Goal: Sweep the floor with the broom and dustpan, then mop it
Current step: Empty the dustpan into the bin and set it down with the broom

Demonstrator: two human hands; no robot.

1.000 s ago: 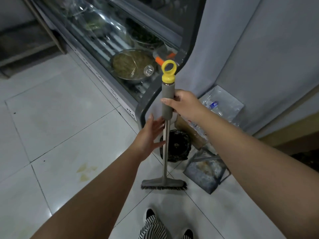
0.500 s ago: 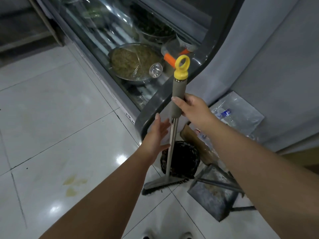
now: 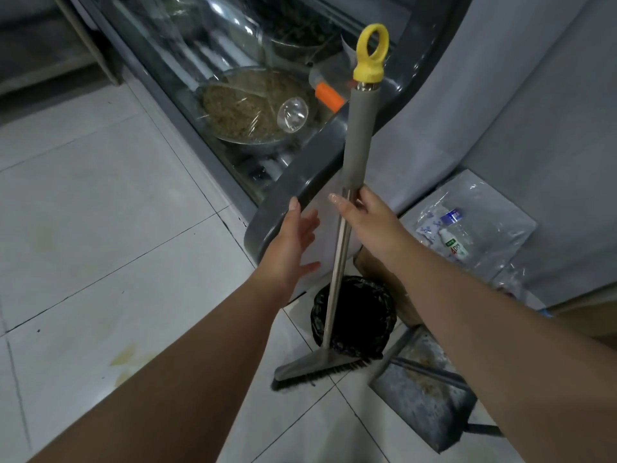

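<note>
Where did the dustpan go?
In the head view the dustpan sits on the floor at lower right, partly under the right arm, just right of the broom head and beside the black bin.

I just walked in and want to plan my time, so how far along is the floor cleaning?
Nothing looks done: yellowish stains remain on the tile floor. In hand: the right hand grips the broom, brush head on the floor; the left hand is open beside the shaft. The dustpan lies unused. Left: sweeping and mopping; no mop is visible.
</note>
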